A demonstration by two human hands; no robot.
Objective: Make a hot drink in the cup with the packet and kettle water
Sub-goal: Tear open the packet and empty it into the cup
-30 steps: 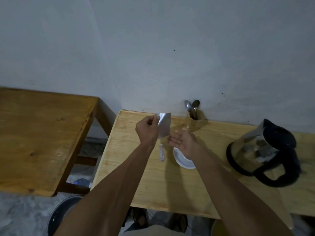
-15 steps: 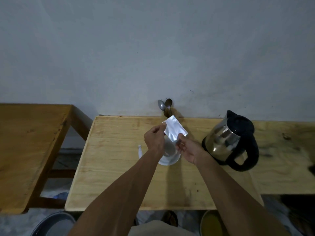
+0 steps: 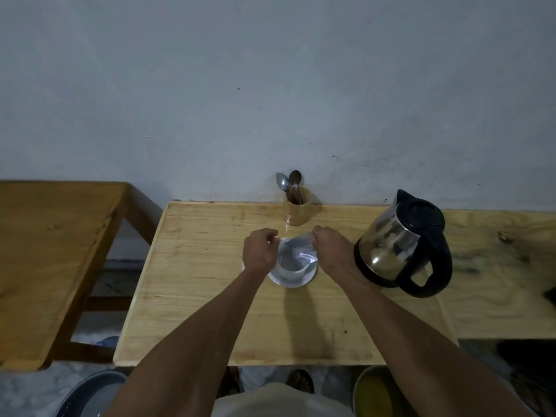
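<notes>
A white cup (image 3: 288,267) stands on a white saucer (image 3: 293,282) in the middle of the light wooden table (image 3: 210,296). A silver packet (image 3: 301,250) is tipped down over the cup's mouth. My right hand (image 3: 332,249) pinches the packet's upper right corner. My left hand (image 3: 260,251) is curled at the packet's left edge, by the cup's left rim, and seems to pinch it too. The steel kettle (image 3: 394,245) with black lid and handle stands right of the cup, close to my right wrist.
A wooden holder (image 3: 301,210) with two spoons (image 3: 288,180) stands against the wall behind the cup. A darker wooden table (image 3: 51,251) lies to the left. On the floor below are a grey basin (image 3: 93,395) and a yellow bucket (image 3: 373,395).
The packet went from upright above the table to tilted mouth-down over the cup. Both hands lowered towards the cup, and the view swung right to centre it.
</notes>
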